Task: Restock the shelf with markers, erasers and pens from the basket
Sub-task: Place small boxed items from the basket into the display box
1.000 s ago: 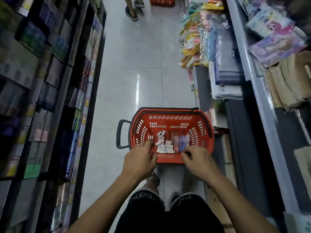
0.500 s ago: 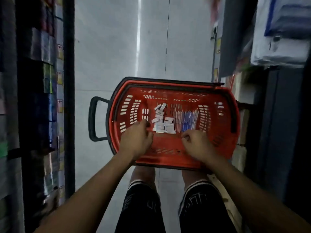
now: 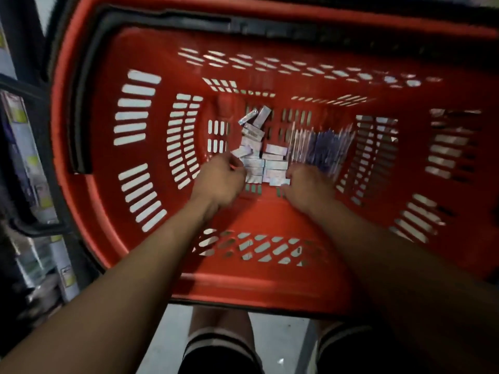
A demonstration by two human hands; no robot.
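Observation:
A red plastic basket (image 3: 89, 163) fills most of the head view. On its bottom lies a pile of small white boxed erasers (image 3: 272, 157), and just right of it a row of pens (image 3: 324, 143) with blue and pale barrels. My left hand (image 3: 220, 182) is down at the pile's left edge, fingers curled onto the erasers there. My right hand (image 3: 307, 186) rests at the pile's near right corner, fingers curled on the eraser boxes beside the pens. The image is blurred, so I cannot tell whether either hand has a firm hold.
A dark shelf unit with boxed goods (image 3: 24, 157) stands close on the left. The basket's black handle (image 3: 29, 222) sticks out toward it. Pale floor tile (image 3: 167, 341) and my knees in dark shorts show below the basket's near rim.
The view has dropped much closer to the basket. Both hands went from its near rim down to the bottom, onto the eraser pile.

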